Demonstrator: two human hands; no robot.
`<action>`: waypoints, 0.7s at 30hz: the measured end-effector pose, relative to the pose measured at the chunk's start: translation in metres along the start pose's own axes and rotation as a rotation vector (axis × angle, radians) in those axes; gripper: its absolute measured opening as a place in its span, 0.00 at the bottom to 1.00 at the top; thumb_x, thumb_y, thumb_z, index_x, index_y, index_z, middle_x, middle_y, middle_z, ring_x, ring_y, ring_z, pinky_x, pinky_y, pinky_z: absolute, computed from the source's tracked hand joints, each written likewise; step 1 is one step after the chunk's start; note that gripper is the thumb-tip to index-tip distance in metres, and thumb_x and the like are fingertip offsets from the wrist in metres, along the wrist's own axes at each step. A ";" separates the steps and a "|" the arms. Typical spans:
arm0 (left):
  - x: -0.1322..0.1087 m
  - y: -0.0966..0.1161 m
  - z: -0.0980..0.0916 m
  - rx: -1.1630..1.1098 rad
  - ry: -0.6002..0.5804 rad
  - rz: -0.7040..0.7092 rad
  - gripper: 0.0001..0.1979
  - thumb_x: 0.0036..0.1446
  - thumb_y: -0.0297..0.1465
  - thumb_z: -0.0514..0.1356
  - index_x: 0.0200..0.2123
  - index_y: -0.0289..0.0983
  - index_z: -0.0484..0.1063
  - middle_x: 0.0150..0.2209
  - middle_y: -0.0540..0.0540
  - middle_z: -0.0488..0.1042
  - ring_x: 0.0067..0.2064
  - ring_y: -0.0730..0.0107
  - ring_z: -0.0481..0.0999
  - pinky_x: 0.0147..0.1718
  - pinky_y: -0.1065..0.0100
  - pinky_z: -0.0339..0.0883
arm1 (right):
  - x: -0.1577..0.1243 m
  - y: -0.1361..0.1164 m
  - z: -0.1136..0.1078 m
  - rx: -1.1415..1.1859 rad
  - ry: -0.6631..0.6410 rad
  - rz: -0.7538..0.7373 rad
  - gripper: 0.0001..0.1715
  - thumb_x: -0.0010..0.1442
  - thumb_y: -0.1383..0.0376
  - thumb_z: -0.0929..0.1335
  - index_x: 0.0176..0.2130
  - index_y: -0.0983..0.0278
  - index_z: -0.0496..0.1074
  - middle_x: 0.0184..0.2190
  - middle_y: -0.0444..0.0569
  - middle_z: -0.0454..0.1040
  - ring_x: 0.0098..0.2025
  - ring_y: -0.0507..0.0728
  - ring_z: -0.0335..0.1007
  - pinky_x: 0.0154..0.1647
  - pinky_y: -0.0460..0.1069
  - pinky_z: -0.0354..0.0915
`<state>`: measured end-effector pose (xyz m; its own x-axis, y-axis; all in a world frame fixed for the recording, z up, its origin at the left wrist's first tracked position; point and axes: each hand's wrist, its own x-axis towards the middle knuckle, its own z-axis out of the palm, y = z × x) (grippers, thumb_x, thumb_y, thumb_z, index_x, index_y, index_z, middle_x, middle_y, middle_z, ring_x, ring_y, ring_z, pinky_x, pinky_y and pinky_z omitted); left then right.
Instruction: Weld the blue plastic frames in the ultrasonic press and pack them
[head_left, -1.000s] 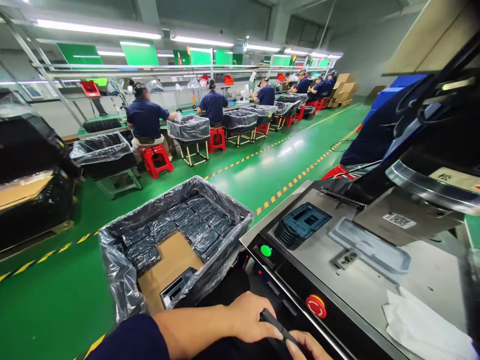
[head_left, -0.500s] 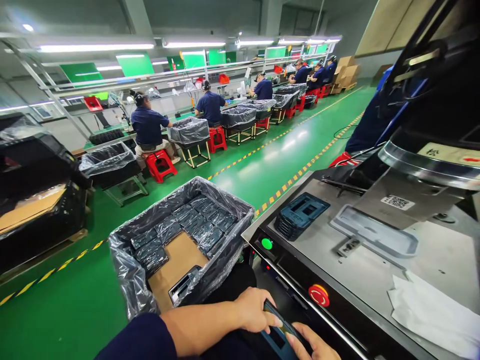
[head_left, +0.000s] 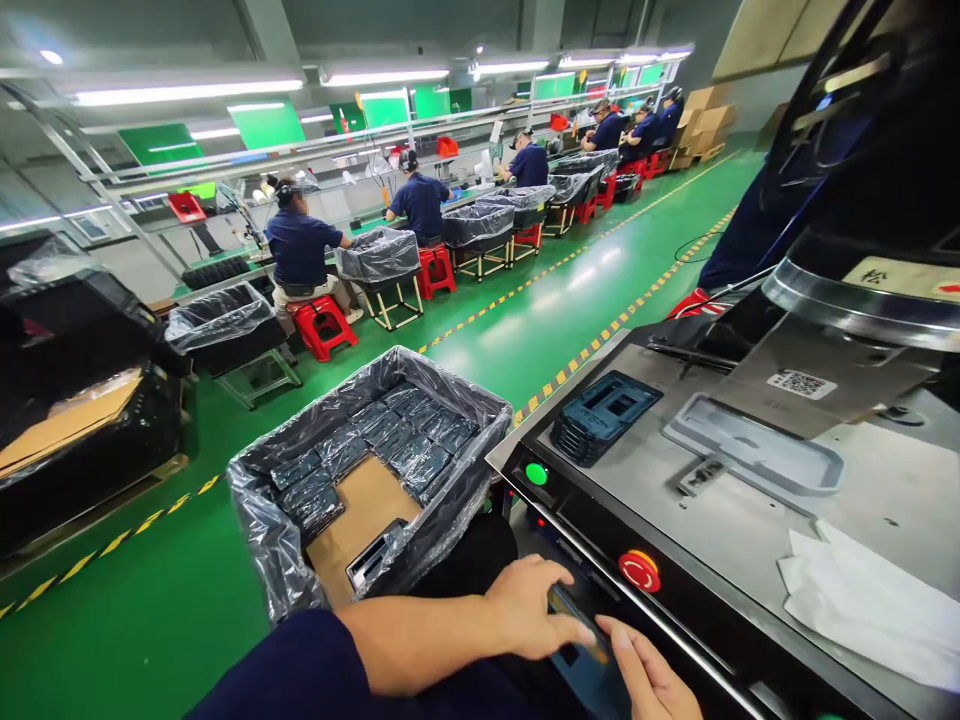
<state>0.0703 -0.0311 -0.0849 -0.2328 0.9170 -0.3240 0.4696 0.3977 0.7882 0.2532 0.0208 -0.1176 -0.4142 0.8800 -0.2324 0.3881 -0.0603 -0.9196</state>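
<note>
Dark-blue plastic frame (head_left: 581,655) sits at six o'clock, gripped between the left hand (head_left: 529,610) and right hand (head_left: 649,670), both closed on its edges; a plastic-lined bin (head_left: 442,385) of dark parts stands at their ten o'clock.

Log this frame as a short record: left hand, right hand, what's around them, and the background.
Left hand: left hand grips a dark flat part.
Right hand: right hand holds the same part's opposite edge.
Nearby: steel machine top with stacked blue trays, a red emergency stop button and a green button.
Bin: plastic-lined bin holding dark parts.
Background: seated workers along a bench.
</note>
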 end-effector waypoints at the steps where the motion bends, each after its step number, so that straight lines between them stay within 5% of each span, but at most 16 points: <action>1: 0.001 -0.001 -0.002 -0.048 0.012 -0.008 0.26 0.44 0.43 0.68 0.48 0.39 0.76 0.43 0.44 0.75 0.44 0.58 0.75 0.49 0.56 0.69 | 0.001 -0.004 -0.001 0.006 0.008 -0.006 0.33 0.55 0.39 0.65 0.41 0.62 0.80 0.43 0.52 0.80 0.47 0.63 0.77 0.49 0.52 0.72; 5: 0.000 -0.002 -0.011 -0.363 0.027 -0.106 0.15 0.56 0.36 0.58 0.43 0.33 0.75 0.31 0.49 0.73 0.25 0.75 0.70 0.29 0.67 0.71 | 0.002 -0.020 -0.001 0.047 0.026 -0.058 0.33 0.57 0.40 0.64 0.45 0.63 0.78 0.46 0.55 0.79 0.48 0.63 0.75 0.54 0.58 0.69; 10: 0.001 -0.001 -0.026 -0.671 0.109 -0.126 0.19 0.54 0.43 0.62 0.40 0.32 0.75 0.34 0.46 0.72 0.29 0.74 0.71 0.26 0.70 0.71 | -0.004 -0.025 -0.007 -0.054 0.038 -0.208 0.31 0.61 0.45 0.65 0.53 0.63 0.71 0.50 0.54 0.75 0.52 0.61 0.72 0.56 0.60 0.66; 16: -0.005 0.003 -0.039 -0.804 0.110 -0.124 0.23 0.47 0.46 0.66 0.38 0.32 0.75 0.31 0.48 0.72 0.29 0.75 0.70 0.27 0.70 0.72 | -0.018 -0.042 -0.018 -0.327 -0.047 -0.605 0.38 0.58 0.55 0.71 0.63 0.61 0.59 0.61 0.59 0.63 0.62 0.64 0.60 0.62 0.63 0.61; 21: -0.006 0.009 -0.045 -0.848 0.079 -0.093 0.22 0.49 0.45 0.66 0.39 0.33 0.75 0.31 0.48 0.72 0.30 0.74 0.70 0.27 0.70 0.72 | -0.021 -0.049 -0.025 -0.514 -0.083 -0.680 0.43 0.58 0.56 0.71 0.67 0.60 0.53 0.64 0.60 0.58 0.64 0.66 0.57 0.62 0.64 0.62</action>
<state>0.0372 -0.0347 -0.0526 -0.3120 0.8644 -0.3944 -0.3426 0.2848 0.8953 0.2632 0.0167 -0.0600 -0.7433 0.6092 0.2765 0.3505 0.7067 -0.6146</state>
